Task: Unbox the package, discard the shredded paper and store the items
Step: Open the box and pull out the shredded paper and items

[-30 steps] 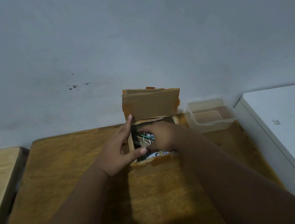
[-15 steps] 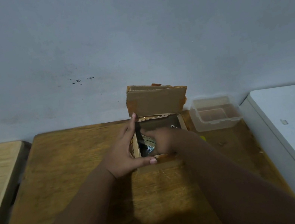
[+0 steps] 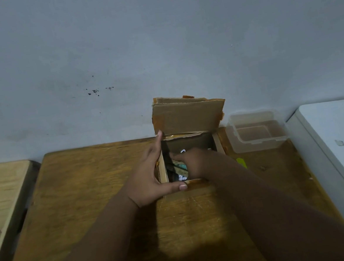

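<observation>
Matt, creased cardboard box against the left fingers; dull, scratched wooden table beneath them; clear, smooth plastic tub.

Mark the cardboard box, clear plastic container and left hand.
cardboard box [image 3: 189, 118]: head view, on the raised flap.
clear plastic container [image 3: 261, 145]: head view, on its near wall.
left hand [image 3: 149, 175]: head view, on the back of the hand.

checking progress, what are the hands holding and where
Left hand braces the box, fingers flat on its left wall. Right hand is inside; its hold cannot be told.
</observation>
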